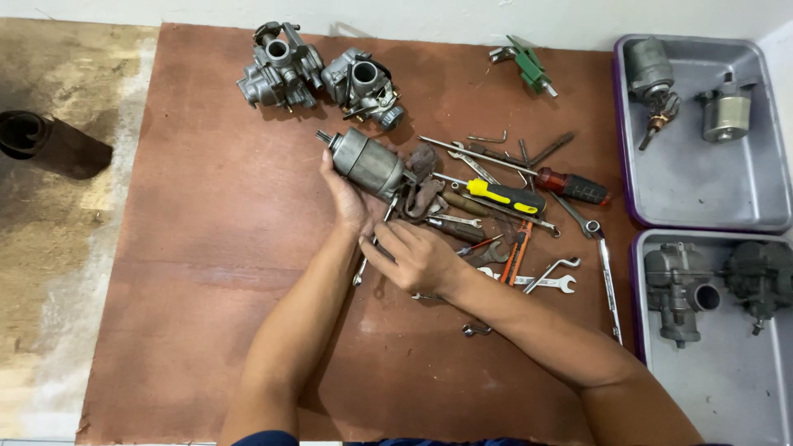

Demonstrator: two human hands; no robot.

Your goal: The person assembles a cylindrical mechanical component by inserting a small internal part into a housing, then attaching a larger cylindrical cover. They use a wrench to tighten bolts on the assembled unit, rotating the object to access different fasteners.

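Both bare forearms reach up from the bottom edge over a rust-brown mat point(206, 272) with a matte, slightly scuffed surface. The right hand point(415, 258) lies low over the mat, knuckles up, its fingers curled together toward the left wrist; a thin metal tool seems to run under them, but the fingers hide it, so I cannot tell whether they pinch it. Just beyond, the left hand point(351, 198) is turned palm up and cups a starter motor point(368, 163), a dull grey metal cylinder with a short toothed shaft at its upper left end; it lies tilted across the fingers, near the middle of the mat.

Right of the motor, touching it, sits a crumpled brown rag point(423, 192) amid a loose pile of tools: chrome open-ended spanners point(552, 279), a yellow-handled screwdriver point(502, 195) and a red-handled screwdriver point(572, 187) with ribbed black grips.

Farther up the mat stand two carburettors point(318, 76), cast grey metal with round bores, side by side. A small green part point(529, 66) lies near the mat's top edge.

At the right, two shallow grey metal trays point(702, 190) with purple rims hold more cast metal parts. Left of the mat, the floor is stained concrete point(49, 248).
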